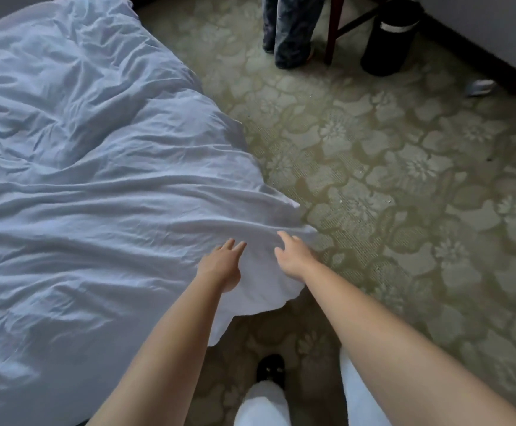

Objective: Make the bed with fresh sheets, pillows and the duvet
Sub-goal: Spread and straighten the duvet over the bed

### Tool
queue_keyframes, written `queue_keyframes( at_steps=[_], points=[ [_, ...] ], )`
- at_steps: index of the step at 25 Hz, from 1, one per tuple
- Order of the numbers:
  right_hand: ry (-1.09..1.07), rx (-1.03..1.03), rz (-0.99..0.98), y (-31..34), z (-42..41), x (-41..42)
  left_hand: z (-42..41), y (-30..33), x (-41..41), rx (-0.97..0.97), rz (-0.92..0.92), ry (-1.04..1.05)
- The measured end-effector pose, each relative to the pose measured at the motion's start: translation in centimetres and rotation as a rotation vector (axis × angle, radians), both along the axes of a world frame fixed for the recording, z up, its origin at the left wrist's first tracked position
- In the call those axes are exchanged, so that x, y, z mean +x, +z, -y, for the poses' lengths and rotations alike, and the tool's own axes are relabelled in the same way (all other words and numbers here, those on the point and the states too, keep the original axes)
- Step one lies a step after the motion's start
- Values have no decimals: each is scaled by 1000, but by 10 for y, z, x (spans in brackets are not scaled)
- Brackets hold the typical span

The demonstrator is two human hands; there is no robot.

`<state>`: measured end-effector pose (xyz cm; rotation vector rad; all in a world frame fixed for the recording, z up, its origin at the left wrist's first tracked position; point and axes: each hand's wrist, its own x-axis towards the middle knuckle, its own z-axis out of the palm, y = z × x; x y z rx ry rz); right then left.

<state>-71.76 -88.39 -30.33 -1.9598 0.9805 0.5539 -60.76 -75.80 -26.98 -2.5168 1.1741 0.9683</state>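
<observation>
A white, heavily wrinkled duvet (81, 186) covers the bed across the left of the head view, its corner hanging over the bed's edge near me. My left hand (221, 264) lies on that corner with fingers stretched forward. My right hand (293, 255) reaches over the corner's outer edge, fingers spread and slightly bent, touching the cloth. Neither hand visibly grips the fabric. No pillows are in sight.
Green floral carpet (404, 179) fills the right side. Another person's legs (290, 29) stand at the top, beside a dark wooden chair leg (332, 32) and a black bin (388, 41). A dark baseboard runs along the right wall. My own feet stand below the duvet's corner.
</observation>
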Motion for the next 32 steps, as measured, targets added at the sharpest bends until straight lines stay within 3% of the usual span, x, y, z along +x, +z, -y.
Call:
queue_keyframes(
  at_steps=[8,16,25,32],
  points=[
    [294,-11,-46,-20,164,54,127,-24,21,56,-25,306],
    [537,81,-136,-86,206,155,170,-86,82,-47,112,624],
    [193,278,-328,-207,212,190,196,-177,74,-120,515,678],
    [55,587,-400,-252,218,208,234,-212,52,-38,641,850]
  ],
)
